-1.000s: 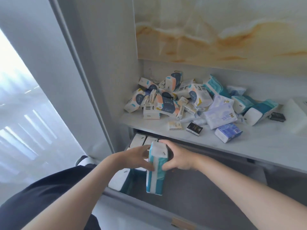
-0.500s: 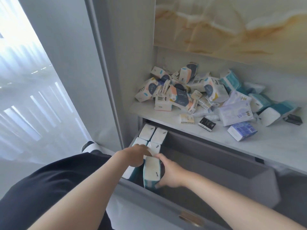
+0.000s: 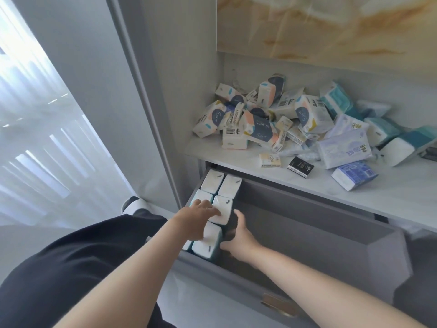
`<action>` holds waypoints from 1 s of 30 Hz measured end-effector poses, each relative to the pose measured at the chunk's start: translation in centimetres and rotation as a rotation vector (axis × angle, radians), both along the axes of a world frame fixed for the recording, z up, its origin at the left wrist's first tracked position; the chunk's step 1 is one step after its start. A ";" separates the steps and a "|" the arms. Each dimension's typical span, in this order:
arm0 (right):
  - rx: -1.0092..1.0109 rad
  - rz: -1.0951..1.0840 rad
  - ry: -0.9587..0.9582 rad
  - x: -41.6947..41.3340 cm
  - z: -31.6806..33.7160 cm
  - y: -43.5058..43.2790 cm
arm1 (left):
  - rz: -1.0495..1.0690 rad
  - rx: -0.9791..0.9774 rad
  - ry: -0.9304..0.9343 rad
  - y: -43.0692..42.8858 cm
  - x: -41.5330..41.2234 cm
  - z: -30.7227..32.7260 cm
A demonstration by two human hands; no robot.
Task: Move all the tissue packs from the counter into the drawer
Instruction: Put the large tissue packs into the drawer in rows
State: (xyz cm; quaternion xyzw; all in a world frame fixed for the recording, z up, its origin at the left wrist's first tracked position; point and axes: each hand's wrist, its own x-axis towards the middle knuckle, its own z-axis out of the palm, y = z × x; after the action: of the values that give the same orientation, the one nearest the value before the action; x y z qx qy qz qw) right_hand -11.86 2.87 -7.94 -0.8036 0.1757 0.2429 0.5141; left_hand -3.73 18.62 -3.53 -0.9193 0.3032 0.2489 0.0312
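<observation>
A grey drawer (image 3: 319, 235) stands pulled open below the white counter (image 3: 390, 197). Several teal-and-white tissue packs stand on end in two rows at its left end. The nearest pack (image 3: 207, 245) is set down in the front right spot. My left hand (image 3: 197, 215) rests flat on the tops of the packs, fingers straight. My right hand (image 3: 236, 237) presses against the right side of the packs with fingers extended. A heap of mixed tissue packs (image 3: 283, 119) lies on the counter.
A small yellow pack (image 3: 270, 160), a black pack (image 3: 300, 166) and a blue pack (image 3: 354, 175) lie near the counter's front edge. The drawer's right part shows bare grey floor. A grey cabinet wall (image 3: 165, 91) rises on the left. A brass handle (image 3: 276, 304) sits on the drawer front.
The teal pack held above the drawer by both hands has gone down into the front row. Both hands let go of it and now lie against the packs.
</observation>
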 end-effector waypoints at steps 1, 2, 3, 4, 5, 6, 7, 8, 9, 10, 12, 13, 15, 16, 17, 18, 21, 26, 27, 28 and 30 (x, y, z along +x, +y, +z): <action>0.066 0.004 0.015 0.1 0.0 0.0 | 0.002 0.004 -0.007 -0.1 0.0 0.0; 0.139 0.017 0.038 0.2 -0.1 -0.1 | 0.002 0.005 -0.014 -0.2 -0.1 -0.1; 0.205 0.028 0.061 0.2 -0.1 -0.2 | 0.001 0.005 -0.019 -0.3 -0.1 -0.1; 0.250 0.031 0.074 0.2 0.0 -0.3 | -0.001 0.007 -0.020 -0.4 -0.2 -0.1; 0.273 0.030 0.083 0.3 0.0 -0.4 | -0.001 0.011 -0.016 -0.6 -0.2 -0.1; 0.271 0.034 0.086 0.4 0.1 -0.6 | 0.002 0.015 -0.008 -0.7 -0.3 -0.2; 0.253 0.043 0.090 0.5 0.2 -0.8 | 0.009 0.012 -0.003 -0.8 -0.2 -0.2; 0.223 0.058 0.094 0.6 0.5 -1.2 | 0.018 0.004 -0.001 -1.0 -0.1 -0.1; 0.178 0.074 0.091 0.8 0.9 -1.6 | 0.030 -0.012 0.003 -1.3 0.0 0.1; 0.124 0.088 0.074 1.0 1.4 -2.2 | 0.050 -0.039 0.014 -1.7 0.2 0.5; 0.037 0.108 0.020 1.8 3.0 -3.9 | 0.097 -0.121 0.020 -2.6 0.6 1.3; 0.008 0.118 -0.013 2.4 4.0 -5.0 | 0.118 -0.169 0.005 -3.3 0.9 1.9; -0.051 0.127 -0.083 3.7 6.4 -7.7 | 0.150 -0.266 -0.030 -5.1 1.4 3.2; -0.082 0.119 -0.120 4.5 7.6 -9.2 | 0.162 -0.313 -0.040 -6.2 1.7 4.0; -0.110 0.100 -0.159 5.1 8.8 -10.8 | 0.169 -0.356 -0.044 -7.5 2.1 4.9; -0.141 0.075 -0.199 5.8 10.1 -12.5 | 0.171 -0.395 -0.043 -9.0 2.4 5.8; -0.286 0.035 -0.321 7.0 13.9 -18.1 | 0.137 -0.487 -0.033 -14.4 3.5 8.6; -0.522 -0.106 -0.432 7.9 16.2 -28.7 | 0.033 -0.596 -0.080 -25.2 5.0 11.6; -0.572 -0.147 -0.447 7.9 16.2 -30.8 | 0.008 -0.609 -0.095 -27.4 5.2 12.0; -0.620 -0.185 -0.457 7.9 16.2 -32.9 | -0.030 -0.617 -0.122 -29.6 5.5 12.4; -0.724 -0.231 -0.454 7.7 16.0 -36.7 | -0.116 -0.625 -0.184 -33.6 6.1 12.7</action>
State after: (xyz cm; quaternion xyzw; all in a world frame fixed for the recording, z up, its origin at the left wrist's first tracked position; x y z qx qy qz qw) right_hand -4.17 -33.80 8.07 -0.9400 0.2206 -0.0761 0.2487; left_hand 2.33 -14.98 9.21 -0.8842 0.4128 0.0576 -0.2111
